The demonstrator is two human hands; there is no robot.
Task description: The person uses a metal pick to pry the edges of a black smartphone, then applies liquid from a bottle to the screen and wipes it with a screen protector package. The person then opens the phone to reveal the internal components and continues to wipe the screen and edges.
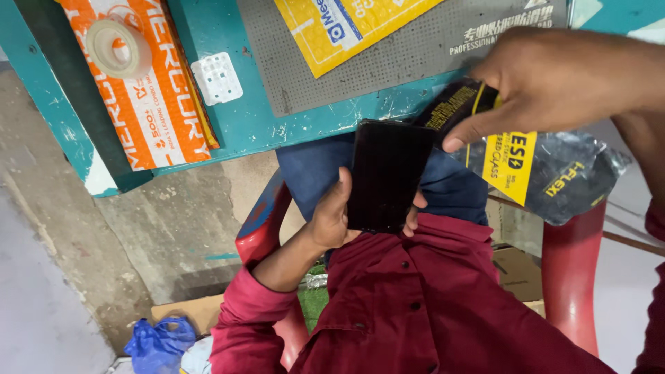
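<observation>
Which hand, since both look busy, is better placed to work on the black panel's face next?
Probably right: the right hand has a finger at the top corner of the black panel, though holding a packet; the left hand cradles it.

Open room is lying over the lap beside the dark phone point(388, 176), while the teal table edge point(305, 128) is closing it off ahead, red chair arms point(571, 277) are flanking it, and a black-and-yellow pouch point(533, 163) is crowding the right.

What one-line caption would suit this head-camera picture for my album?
Left hand holds a black phone while the right hand grips a black-and-yellow packet beside a teal workbench.
</observation>
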